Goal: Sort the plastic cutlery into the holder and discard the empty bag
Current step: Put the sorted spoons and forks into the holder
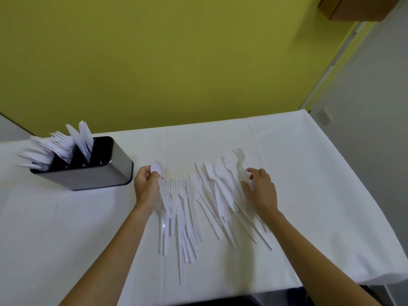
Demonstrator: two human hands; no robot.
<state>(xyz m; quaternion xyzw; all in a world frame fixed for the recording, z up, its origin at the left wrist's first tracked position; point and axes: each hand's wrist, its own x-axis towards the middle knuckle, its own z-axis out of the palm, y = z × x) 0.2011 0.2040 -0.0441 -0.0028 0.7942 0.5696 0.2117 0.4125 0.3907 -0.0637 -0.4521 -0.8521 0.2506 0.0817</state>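
Note:
White plastic cutlery [198, 208] lies fanned out on the white tablecloth: forks, knives and spoons, handles pointing toward me. My left hand [146, 188] grips a white spoon [157, 167] near its bowl, at the left end of the fan. At the fan's right end my right hand [261, 189] rests on the cutlery, thumb and fingers pinching at a white piece I cannot identify. The metal holder [97, 175] with black compartments stands at the left, with forks and knives sticking out of it. No bag is in view.
The table [309, 173] is covered by a white cloth and backs onto a yellow-green wall. Its right edge and near edge drop off. A wall socket [326, 117] sits low on the grey wall at right.

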